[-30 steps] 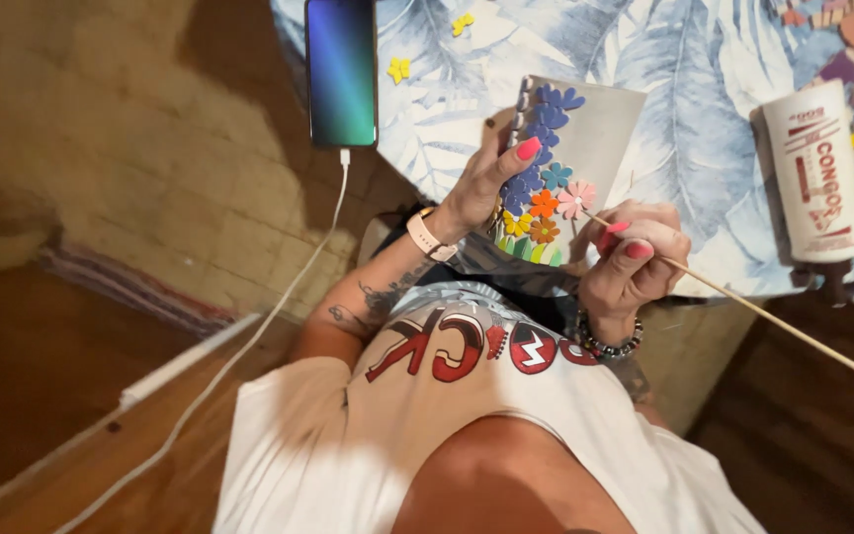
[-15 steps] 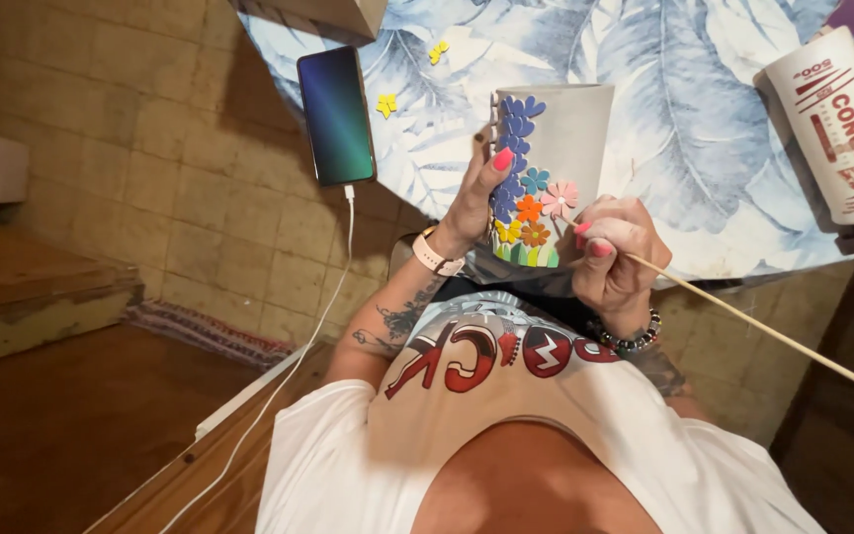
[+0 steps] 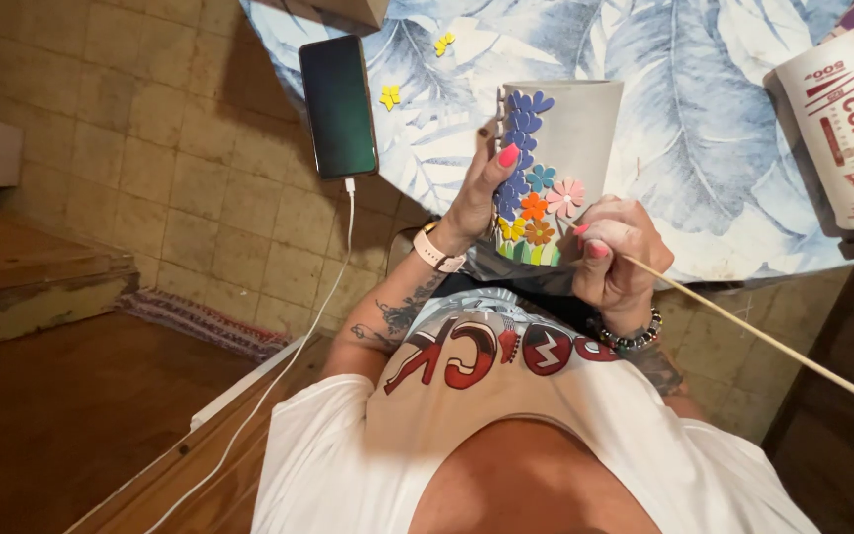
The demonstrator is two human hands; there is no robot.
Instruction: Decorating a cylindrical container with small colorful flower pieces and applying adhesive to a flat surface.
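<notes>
Head view: the left hand (image 3: 481, 193) wraps the side of a grey cup (image 3: 565, 148), thumb lying over its raised coloured flowers (image 3: 536, 203). The cup stands tilted at the table (image 3: 704, 119) edge, between both hands. It looks stiff and light; the little flowers seem fragile, so the bare wall is the safer hold. The right hand (image 3: 610, 257) touches the cup's base, fingers curled shut on a thin stick (image 3: 773, 341) that trails off right.

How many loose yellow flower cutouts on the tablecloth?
2. One yellow flower lies right of the phone; the other yellow flower lies further up the tablecloth. More may be hidden behind the grey cylinder or out of frame.
</notes>
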